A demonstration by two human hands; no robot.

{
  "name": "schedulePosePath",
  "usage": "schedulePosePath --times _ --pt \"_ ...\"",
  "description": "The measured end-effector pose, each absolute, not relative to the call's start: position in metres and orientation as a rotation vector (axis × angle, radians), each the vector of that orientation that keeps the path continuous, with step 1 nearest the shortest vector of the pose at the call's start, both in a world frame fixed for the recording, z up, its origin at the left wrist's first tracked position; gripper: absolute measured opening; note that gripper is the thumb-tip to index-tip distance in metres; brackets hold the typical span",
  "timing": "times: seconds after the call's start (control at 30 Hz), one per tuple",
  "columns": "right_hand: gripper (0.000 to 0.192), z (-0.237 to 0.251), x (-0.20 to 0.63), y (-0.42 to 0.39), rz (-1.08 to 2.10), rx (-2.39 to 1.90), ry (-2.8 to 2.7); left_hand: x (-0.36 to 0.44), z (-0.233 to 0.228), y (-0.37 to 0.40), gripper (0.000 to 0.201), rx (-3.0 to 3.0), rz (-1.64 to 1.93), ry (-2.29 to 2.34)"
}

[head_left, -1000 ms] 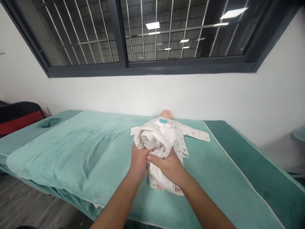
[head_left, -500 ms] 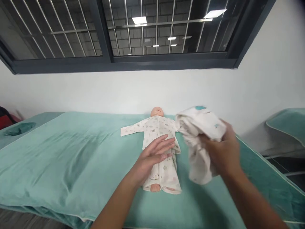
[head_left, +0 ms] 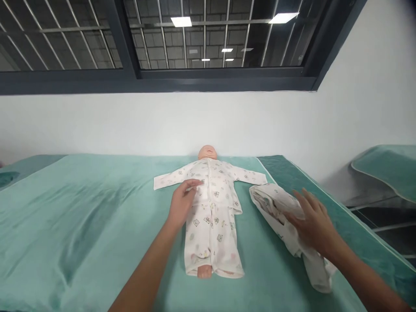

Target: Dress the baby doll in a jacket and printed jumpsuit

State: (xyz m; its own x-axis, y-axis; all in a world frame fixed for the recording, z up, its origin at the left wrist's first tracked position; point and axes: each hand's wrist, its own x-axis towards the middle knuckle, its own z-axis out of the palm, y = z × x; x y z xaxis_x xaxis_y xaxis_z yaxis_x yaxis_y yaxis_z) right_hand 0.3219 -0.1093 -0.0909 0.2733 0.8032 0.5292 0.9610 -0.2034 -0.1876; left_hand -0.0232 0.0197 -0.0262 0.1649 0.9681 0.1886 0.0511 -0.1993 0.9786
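Observation:
A baby doll [head_left: 207,151] lies on its back with arms spread, in a white patterned top [head_left: 217,182] and matching trousers [head_left: 211,238]. One foot shows below the trouser hem. My left hand [head_left: 182,203] is over the left side of the top, its fingers bent and drawn together in a pinch. Whether cloth lies between the fingertips is hidden. To the doll's right a crumpled white garment [head_left: 276,203] with small green prints rests on the bed. Over it my right hand [head_left: 313,223] is open with fingers apart, its thumb side close to the cloth.
The teal bed cover [head_left: 107,225] has wrinkles on the left and a darker strip [head_left: 351,221] along the right. Behind the bed are a white wall [head_left: 146,123] and a dark-framed barred window [head_left: 208,80]. A teal padded edge [head_left: 386,169] stands at the far right.
The white garment, gripped in my right hand before, now lies on the bed, and that hand has opened. My left hand has moved up and left, its fingers drawing together. The view has shifted slightly.

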Motion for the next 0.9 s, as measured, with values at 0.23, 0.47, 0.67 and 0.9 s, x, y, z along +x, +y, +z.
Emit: schedulePosePath --times 0.23,0.47,0.67,0.9 --pt "0.051 -0.038 0.219 -0.051 0.03 -1.576 -1.549 0.0 -0.03 0.089 0.031 1.859 1.21 1.132" --pt "0.041 -0.037 0.173 0.083 0.605 -1.521 -1.303 0.026 -0.023 0.145 0.032 2.032 1.025 1.112" --pt "0.029 -0.044 0.185 0.121 0.735 -1.389 -1.324 0.027 -0.03 0.16 0.036 1.993 0.965 1.059" --pt "0.028 -0.05 0.188 0.119 0.687 -1.338 -1.359 0.028 -0.028 0.16 0.033 1.9 0.954 1.042"
